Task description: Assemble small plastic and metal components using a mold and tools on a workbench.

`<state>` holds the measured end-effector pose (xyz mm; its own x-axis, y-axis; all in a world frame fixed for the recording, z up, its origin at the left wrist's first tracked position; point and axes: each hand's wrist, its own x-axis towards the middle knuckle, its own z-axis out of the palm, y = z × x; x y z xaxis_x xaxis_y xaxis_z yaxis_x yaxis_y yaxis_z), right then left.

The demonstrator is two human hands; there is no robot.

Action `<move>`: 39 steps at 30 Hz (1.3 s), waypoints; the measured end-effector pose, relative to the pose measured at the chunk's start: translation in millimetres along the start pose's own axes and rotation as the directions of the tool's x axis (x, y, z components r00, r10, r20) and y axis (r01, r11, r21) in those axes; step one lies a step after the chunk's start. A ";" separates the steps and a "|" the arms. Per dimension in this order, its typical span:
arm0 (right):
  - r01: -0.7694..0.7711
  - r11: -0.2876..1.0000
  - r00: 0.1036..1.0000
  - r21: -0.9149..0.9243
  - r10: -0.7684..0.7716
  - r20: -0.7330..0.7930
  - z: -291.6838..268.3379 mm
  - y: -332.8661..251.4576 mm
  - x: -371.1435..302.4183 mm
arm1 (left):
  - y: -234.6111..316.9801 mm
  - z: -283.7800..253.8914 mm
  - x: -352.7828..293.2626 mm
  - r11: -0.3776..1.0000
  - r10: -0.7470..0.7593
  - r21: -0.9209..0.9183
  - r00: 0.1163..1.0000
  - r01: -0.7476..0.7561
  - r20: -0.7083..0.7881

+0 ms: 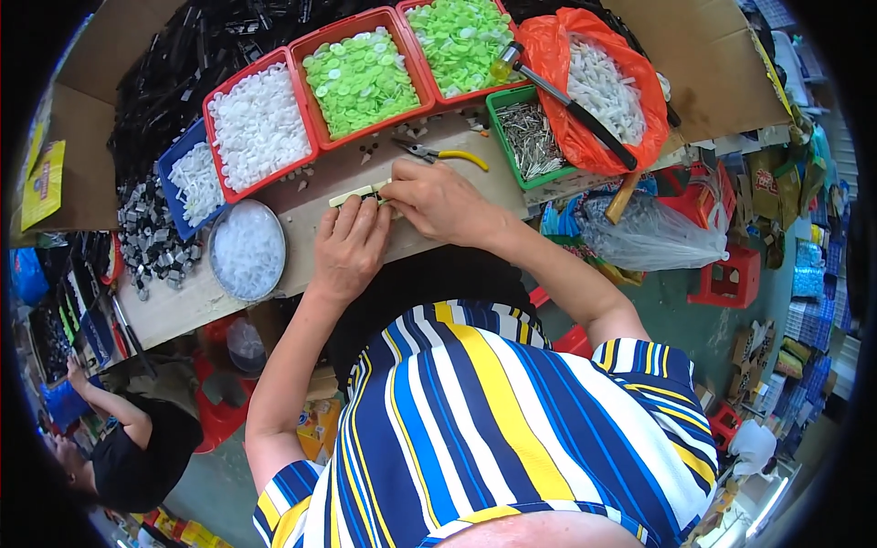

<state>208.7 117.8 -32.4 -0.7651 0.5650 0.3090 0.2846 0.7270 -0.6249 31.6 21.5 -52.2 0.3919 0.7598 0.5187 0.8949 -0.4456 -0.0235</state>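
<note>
A small cream-coloured block point(345, 197) with a dark part along it lies at the table's front edge. My left hand point(350, 248) has its fingers curled over the block's near side, holding it. At the block's right end, my right hand point(445, 201) is closed in a pinch. Whatever is between those fingertips is too small or too hidden to name. Just beyond my right hand rest pliers point(461, 157) with a yellow handle. A few tiny dark and pale pieces point(368, 149) are scattered past the block.
Red bins hold white pieces point(260, 128) and green discs point(358, 84). A green bin point(533, 137) has metal pins. A hammer point(575, 105) lies across an orange bag point(639, 137). At left are a blue bin point(170, 175) and round bowl point(247, 251). Another person point(137, 438) is lower left.
</note>
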 end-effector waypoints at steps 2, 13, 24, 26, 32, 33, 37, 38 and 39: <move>-0.034 0.999 0.999 0.010 0.034 0.012 -17.2 2.2 -1.0 | -1.7 0.8 -0.2 1.000 -0.007 -0.006 1.000 0.007 -0.010; -0.409 0.619 0.905 -0.671 0.371 -0.210 -194.0 155.2 -51.3 | 3.7 -5.9 0.3 0.962 -0.163 -0.222 0.987 0.161 0.009; -0.295 0.579 0.911 -0.760 0.409 -0.042 -208.3 190.3 -44.6 | -67.8 -79.3 -42.4 0.832 -0.554 -0.157 0.815 0.533 -0.170; -0.251 0.612 0.927 -0.750 0.375 -0.005 -211.7 198.6 -46.8 | -95.3 -83.9 -66.1 0.777 -0.627 -0.122 0.746 0.617 -0.224; -0.368 0.670 0.866 -0.644 0.499 0.024 -221.2 192.0 -45.4 | -152.0 -108.9 -102.9 0.683 -0.700 -0.007 0.652 0.730 -0.293; -0.369 0.666 0.865 -0.648 0.501 0.023 -219.0 192.9 -46.9 | -155.3 -110.5 -108.2 0.683 -0.700 -0.012 0.651 0.730 -0.293; -0.289 0.742 0.930 -0.605 0.369 0.008 -218.3 204.5 -50.4 | -158.4 -109.3 -113.0 0.627 -0.772 -0.107 0.599 0.771 -0.212; -0.294 0.751 0.922 -0.591 0.387 0.033 -215.9 199.2 -43.2 | -158.0 -108.3 -110.0 0.681 -0.723 -0.064 0.657 0.729 -0.211; -0.289 0.752 0.923 -0.592 0.384 0.037 -216.5 192.0 -38.7 | -158.5 -106.3 -106.8 0.732 -0.670 -0.021 0.713 0.681 -0.205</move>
<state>418.0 320.0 -9.1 -0.6179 0.7861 0.0185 0.7775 0.6143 -0.1344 -174.8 -39.3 -13.0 -0.3640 0.7436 0.5608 0.9173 0.1818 0.3543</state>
